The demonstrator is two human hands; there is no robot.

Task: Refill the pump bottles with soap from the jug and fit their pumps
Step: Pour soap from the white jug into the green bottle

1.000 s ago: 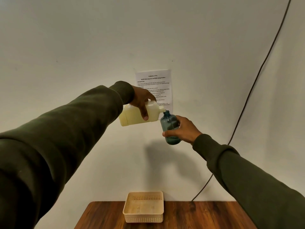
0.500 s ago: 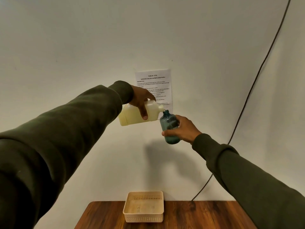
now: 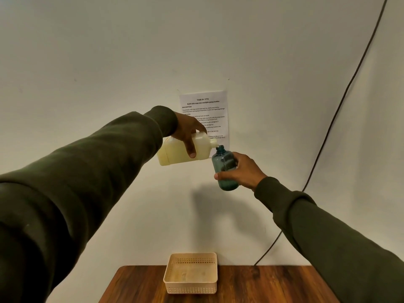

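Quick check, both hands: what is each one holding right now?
Left hand: grips the tilted soap jug, spout at the bottle's mouth.
Right hand: grips the blue pump bottle, no pump fitted.

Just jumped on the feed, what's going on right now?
A person is pouring soap. The left hand grips the pale jug, tipped on its side with its spout at the open mouth of the blue bottle, which the right hand holds upright in mid-air before the wall. The bottle has no pump on and shows some darker fill low down. Below, a beige basket sits on the wooden table.
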